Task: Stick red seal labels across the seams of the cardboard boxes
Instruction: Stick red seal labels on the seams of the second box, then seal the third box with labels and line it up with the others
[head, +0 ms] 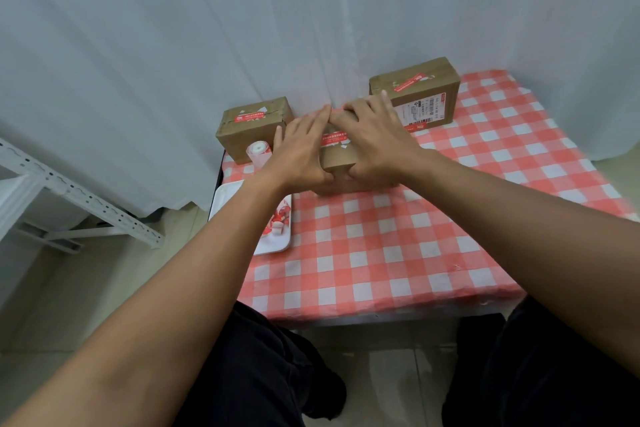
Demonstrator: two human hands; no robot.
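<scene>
A brown cardboard box [337, 158] sits at the middle back of the table with a red seal label [334, 139] across its top. My left hand [301, 152] lies flat over the box's left side, fingers straight on the label, thumb at the front edge. From the right, my right hand [375, 137] covers the other side, fingers spread over the top and thumb on the front face. Another box [252, 130] at the left carries a red label [249, 115]. A bigger box [420, 94] at the back right also carries one [408, 81].
A roll of label backing [258, 151] stands in front of the left box. A white tray [277, 243] with peeled red-and-white label scraps lies at the table's left edge. The checked tablecloth [398, 246] covers the table. White curtain behind; a white metal rack [69, 194] on the left.
</scene>
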